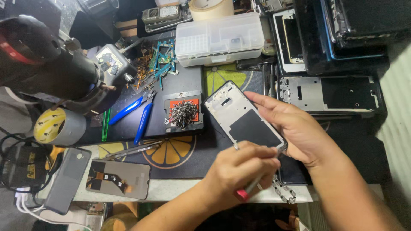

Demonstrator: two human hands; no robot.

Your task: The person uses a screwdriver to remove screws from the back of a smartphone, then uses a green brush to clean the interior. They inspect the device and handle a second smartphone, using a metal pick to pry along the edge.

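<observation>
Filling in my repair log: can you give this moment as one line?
left hand: grips red-tipped tool | right hand: holds phone frame | tool tip at frame's lower edge | nearby: screw pile, blue pliers

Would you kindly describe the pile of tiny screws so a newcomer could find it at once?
Start at the dark work mat in the middle of the bench. Near its centre, left of the phone frame, sits a small black tray with an orange pad. The screws bristle there in a silvery, spiky clump, unlike the flat parts around.
</observation>
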